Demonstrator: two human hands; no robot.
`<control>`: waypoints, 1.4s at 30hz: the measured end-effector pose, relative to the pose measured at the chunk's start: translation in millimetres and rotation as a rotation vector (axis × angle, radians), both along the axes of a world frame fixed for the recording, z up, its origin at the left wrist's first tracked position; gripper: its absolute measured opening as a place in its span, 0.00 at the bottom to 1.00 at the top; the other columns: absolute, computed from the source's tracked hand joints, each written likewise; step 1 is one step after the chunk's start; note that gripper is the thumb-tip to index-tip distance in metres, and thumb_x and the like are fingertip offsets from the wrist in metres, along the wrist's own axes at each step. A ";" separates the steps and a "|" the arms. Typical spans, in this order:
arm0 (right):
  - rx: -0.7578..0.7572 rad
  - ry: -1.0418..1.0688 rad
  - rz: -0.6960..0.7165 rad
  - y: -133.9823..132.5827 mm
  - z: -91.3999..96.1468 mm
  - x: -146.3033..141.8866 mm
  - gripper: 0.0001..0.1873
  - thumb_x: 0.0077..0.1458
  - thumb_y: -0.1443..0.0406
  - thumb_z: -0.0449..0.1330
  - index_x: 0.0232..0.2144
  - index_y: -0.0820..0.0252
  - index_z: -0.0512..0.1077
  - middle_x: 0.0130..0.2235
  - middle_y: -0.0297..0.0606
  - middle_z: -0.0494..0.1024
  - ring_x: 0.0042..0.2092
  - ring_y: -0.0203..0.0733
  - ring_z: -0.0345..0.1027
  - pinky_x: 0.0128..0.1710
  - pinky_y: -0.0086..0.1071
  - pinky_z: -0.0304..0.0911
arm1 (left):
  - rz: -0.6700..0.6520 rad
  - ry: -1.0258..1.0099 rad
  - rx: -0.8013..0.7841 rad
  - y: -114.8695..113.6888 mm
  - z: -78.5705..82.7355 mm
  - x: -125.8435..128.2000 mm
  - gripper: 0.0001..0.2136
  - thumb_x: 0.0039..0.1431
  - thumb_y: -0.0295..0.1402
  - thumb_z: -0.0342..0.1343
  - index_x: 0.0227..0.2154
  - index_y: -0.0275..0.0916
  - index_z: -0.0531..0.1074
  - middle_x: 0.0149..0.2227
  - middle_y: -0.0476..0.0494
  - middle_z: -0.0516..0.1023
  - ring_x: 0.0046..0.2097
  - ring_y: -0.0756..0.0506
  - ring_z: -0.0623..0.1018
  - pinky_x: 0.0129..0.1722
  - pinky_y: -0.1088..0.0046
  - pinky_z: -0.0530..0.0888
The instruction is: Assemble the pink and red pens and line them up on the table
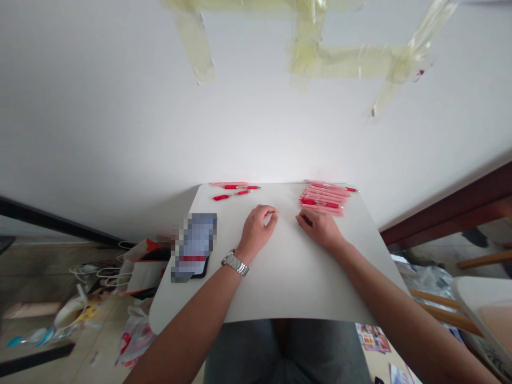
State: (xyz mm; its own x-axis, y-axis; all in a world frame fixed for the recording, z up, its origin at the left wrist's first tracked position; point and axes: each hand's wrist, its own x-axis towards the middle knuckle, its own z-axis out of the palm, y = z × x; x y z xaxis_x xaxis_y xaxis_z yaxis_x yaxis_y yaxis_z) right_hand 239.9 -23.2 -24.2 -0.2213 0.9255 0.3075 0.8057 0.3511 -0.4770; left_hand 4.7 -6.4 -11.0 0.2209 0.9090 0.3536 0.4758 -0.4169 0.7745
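My left hand [259, 228] rests over the white table [280, 282], fingers curled in and thumb close to the index finger. A gap shows inside that curl, with nothing in it. My right hand [318, 228] is closed loosely just below a pile of pink pens [326, 193]; no object sticks out of it. A red pen [322, 204] lies across the near part of this pile. At the back left are a thin stack of pink pens [230, 184] and two red pens, the nearer red pen [230, 196] lying slightly tilted.
A phone [196, 245], partly blurred out, lies at the table's left side. The white wall [256, 128] with yellowed tape stands right behind the table. Bags [138, 320], a bottle and cables are on the floor to the left. A white chair [486, 304] is at the right.
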 end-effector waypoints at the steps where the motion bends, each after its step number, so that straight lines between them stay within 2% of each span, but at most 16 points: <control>1: -0.001 0.007 -0.009 0.0 -0.8 0.1 0.14 0.68 0.59 0.56 0.29 0.56 0.68 0.29 0.35 0.75 0.29 0.38 0.63 0.31 0.33 0.50 | 0.000 0.002 0.003 0.2 -0.5 -0.2 0.05 0.68 0.31 0.56 0.40 0.42 0.77 0.42 0.43 0.81 0.46 0.44 0.80 0.52 0.62 0.77; 19: -0.078 0.125 0.012 1.7 0.5 5.7 0.15 0.66 0.57 0.57 0.28 0.57 0.68 0.27 0.33 0.72 0.29 0.37 0.61 0.31 0.33 0.52 | -0.003 0.022 0.019 2.7 -5.3 -2.1 0.06 0.69 0.32 0.56 0.41 0.42 0.77 0.43 0.43 0.82 0.45 0.44 0.80 0.50 0.63 0.77; 24: -0.087 0.129 0.019 2.3 0.8 6.2 0.16 0.67 0.57 0.56 0.28 0.56 0.68 0.28 0.34 0.74 0.29 0.38 0.62 0.31 0.33 0.52 | -0.030 -0.061 -0.063 7.6 -4.2 -4.9 0.06 0.69 0.34 0.55 0.41 0.42 0.77 0.44 0.44 0.83 0.46 0.45 0.82 0.51 0.64 0.79; 28: -0.096 0.137 0.015 3.2 0.3 6.6 0.16 0.67 0.57 0.56 0.28 0.56 0.68 0.28 0.34 0.74 0.29 0.39 0.63 0.31 0.33 0.52 | -0.065 -0.073 -0.100 11.9 4.2 -10.0 0.06 0.69 0.36 0.56 0.41 0.43 0.77 0.44 0.43 0.84 0.46 0.44 0.83 0.52 0.64 0.80; 32: -0.101 0.154 0.019 4.6 -0.9 7.5 0.15 0.67 0.57 0.56 0.29 0.56 0.69 0.29 0.35 0.75 0.30 0.39 0.63 0.31 0.33 0.53 | -0.053 0.012 -0.057 18.0 17.9 -17.5 0.07 0.70 0.37 0.55 0.42 0.43 0.77 0.44 0.44 0.84 0.44 0.44 0.82 0.48 0.65 0.79; 36: -0.106 0.161 0.035 5.8 -1.2 8.9 0.15 0.67 0.57 0.56 0.29 0.57 0.69 0.29 0.35 0.74 0.30 0.39 0.63 0.32 0.33 0.53 | -0.017 0.131 0.023 29.4 28.9 -31.7 0.06 0.69 0.34 0.55 0.40 0.43 0.76 0.43 0.44 0.83 0.43 0.43 0.81 0.47 0.64 0.78; 39: -0.111 0.180 0.041 6.6 -0.5 9.4 0.15 0.67 0.56 0.56 0.29 0.57 0.69 0.28 0.34 0.73 0.30 0.38 0.62 0.32 0.33 0.53 | 0.081 0.289 0.151 40.0 32.6 -48.4 0.05 0.67 0.31 0.56 0.43 0.42 0.75 0.45 0.41 0.82 0.47 0.41 0.79 0.53 0.60 0.76; 42: -0.120 0.190 0.037 7.1 0.2 9.4 0.16 0.67 0.56 0.56 0.29 0.57 0.68 0.28 0.33 0.72 0.29 0.37 0.60 0.31 0.33 0.52 | 0.157 0.410 0.196 50.6 33.8 -66.0 0.09 0.66 0.30 0.56 0.47 0.43 0.76 0.49 0.39 0.81 0.52 0.38 0.77 0.57 0.56 0.74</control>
State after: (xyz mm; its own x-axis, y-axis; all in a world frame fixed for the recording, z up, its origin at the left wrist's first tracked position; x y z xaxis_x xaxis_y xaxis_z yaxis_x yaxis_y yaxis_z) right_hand 249.3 -16.1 -24.0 -0.2043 0.9504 0.2347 0.6853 0.3101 -0.6590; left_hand -61.4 44.2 22.8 0.2434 0.8672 0.4344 0.7943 -0.4353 0.4238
